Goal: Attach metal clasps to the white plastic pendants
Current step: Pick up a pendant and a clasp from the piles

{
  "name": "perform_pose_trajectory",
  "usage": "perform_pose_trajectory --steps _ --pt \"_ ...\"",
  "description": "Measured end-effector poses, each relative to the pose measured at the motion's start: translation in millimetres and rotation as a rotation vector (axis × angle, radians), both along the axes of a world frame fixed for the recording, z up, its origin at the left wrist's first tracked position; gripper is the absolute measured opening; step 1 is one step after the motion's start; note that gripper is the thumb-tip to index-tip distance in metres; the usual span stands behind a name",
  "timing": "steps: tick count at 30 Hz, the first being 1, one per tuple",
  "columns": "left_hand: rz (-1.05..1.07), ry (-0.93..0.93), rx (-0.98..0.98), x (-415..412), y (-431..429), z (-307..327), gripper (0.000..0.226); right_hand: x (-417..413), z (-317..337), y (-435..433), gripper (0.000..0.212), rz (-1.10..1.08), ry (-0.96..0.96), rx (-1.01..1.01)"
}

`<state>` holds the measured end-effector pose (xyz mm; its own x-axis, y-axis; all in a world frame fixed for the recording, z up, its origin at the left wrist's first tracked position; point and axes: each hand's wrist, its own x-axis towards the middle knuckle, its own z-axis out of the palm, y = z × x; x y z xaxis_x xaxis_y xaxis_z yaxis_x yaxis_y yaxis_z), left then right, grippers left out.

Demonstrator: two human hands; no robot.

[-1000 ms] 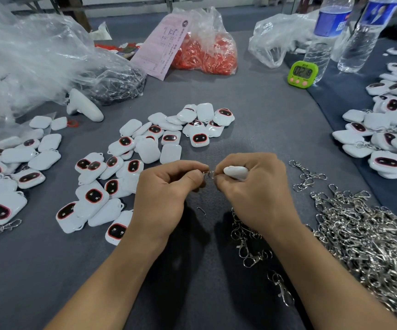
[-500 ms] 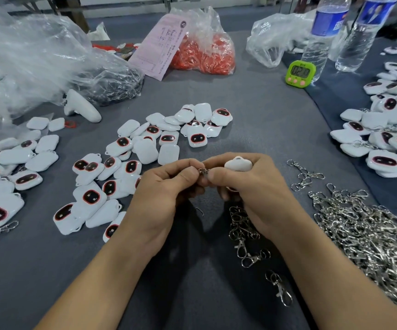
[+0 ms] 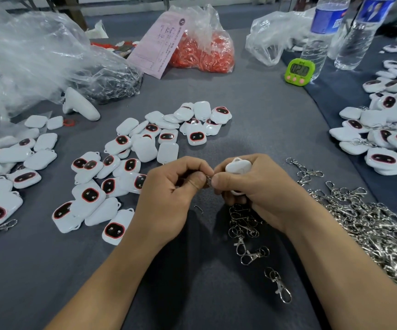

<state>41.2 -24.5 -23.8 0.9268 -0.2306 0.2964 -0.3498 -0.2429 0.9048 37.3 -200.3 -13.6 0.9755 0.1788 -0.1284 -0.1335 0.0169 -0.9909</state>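
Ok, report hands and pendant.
Left hand pinches clasp. Right hand grips pendant, thumb on clasp. Join hidden between thumbs. Nothing in the way.

1. Pendants [image 3: 142, 148]: glossy white plastic, smooth.
2. Clasps [image 3: 369, 225]: shiny bright metal.
3. Table [image 3: 259, 120]: matt grey cloth.
4. Bags [image 3: 26, 58]: clear crinkled plastic film.
5. Slip [image 3: 159, 46]: pink paper.

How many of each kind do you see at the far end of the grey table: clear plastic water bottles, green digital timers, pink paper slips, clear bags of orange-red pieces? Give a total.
Clear plastic water bottles: 2
Green digital timer: 1
Pink paper slip: 1
Clear bag of orange-red pieces: 1
Total: 5
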Motion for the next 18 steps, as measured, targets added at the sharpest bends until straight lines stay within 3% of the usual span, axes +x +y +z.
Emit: perform_pose_trajectory --steps 6,14,18 --pt "0.061 -0.013 -0.002 0.8 -2.4 -0.7 0.022 0.1 0.0 -1.9 0.017 0.037 0.012 0.031" --pt "0.151 0.114 -0.209 -2.2 -5.3 -1.1 0.023 0.9 -3.3 8.0 0.019 -0.015 0.091 0.314" --pt "0.154 0.131 -0.21 -4.3 -5.9 -0.4 0.021 1.7 -3.9 10.8 0.023 -0.041 0.138 0.412"
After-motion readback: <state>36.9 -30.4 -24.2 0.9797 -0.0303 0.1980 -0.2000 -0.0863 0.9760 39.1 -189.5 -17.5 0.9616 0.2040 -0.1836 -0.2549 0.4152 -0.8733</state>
